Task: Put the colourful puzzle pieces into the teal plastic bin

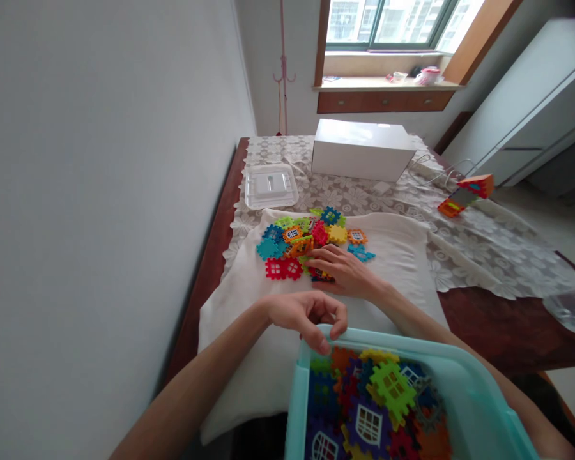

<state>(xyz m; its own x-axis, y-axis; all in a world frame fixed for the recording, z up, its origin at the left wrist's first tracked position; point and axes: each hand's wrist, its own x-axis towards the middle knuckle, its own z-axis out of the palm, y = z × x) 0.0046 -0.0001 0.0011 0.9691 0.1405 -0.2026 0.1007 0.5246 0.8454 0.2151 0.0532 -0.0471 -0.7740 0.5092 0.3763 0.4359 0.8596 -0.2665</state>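
A home — lace tablecloth [489, 255], coat stand [283, 70], drawers [384, 101] below a window [352, 24].

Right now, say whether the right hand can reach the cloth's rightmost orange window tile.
Probably yes: the right hand lies close to that orange window tile, and nothing visible covers it.

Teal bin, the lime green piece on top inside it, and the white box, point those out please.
Teal bin [474, 409]: head view, bare inner wall.
Lime green piece [392, 388]: head view, its middle.
White box [359, 160]: head view, front side.
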